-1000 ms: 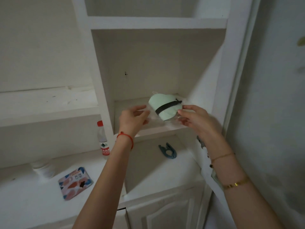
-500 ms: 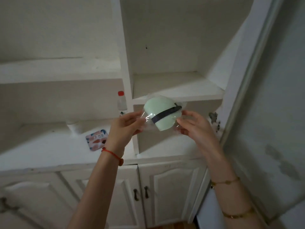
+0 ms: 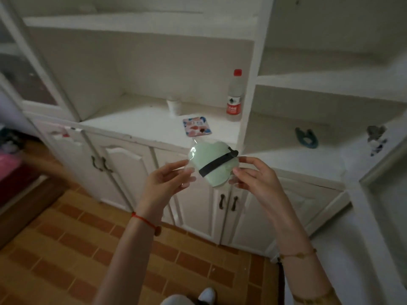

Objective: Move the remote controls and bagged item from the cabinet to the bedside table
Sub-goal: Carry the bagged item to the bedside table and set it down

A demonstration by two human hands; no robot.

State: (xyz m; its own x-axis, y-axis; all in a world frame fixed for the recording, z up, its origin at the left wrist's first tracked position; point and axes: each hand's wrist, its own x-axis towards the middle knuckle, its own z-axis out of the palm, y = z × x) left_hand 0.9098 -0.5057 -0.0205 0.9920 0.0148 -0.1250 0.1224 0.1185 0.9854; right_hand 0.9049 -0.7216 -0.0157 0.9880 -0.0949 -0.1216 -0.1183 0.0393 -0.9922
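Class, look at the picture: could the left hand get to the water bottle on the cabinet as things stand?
Probably not yet. The left hand is pinching one edge of the bagged item, so it is busy. The way to the bottle looks open; only a patterned packet lies nearby.

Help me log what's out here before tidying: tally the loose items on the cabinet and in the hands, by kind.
Bagged item, held in both hands: 1
Bottle: 1
White cup: 1
Patterned packet: 1
Blue clip: 1
Total: 5
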